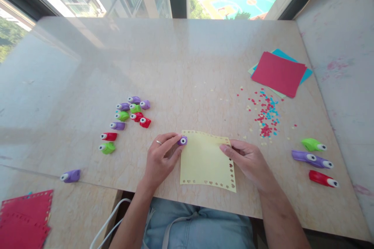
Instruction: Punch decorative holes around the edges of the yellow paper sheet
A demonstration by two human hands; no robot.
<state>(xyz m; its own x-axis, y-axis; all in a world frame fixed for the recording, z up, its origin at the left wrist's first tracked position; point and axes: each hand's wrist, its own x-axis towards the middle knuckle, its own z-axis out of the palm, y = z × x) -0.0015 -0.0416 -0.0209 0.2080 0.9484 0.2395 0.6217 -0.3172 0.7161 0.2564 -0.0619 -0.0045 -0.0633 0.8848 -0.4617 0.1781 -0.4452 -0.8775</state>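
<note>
My left hand (163, 153) is closed around a small purple craft punch (182, 140), which sits at the upper left edge of a pale yellow sheet of paper (206, 159). Small shapes, hearts and stars among them, are punched along the sheet's top, bottom and right edges. Its left edge looks plain below the punch. My right hand (245, 159) pinches the sheet at its upper right edge, thumb on top and fingers underneath. The sheet is slightly curved.
Several purple, green and red punches (134, 108) cluster at the left; more, including a red punch (323, 179), lie at the right. Red and blue paper bits (267, 113) are scattered near stacked coloured sheets (279, 74). Punched red sheets (26, 218) lie lower left, near a white cable (108, 220).
</note>
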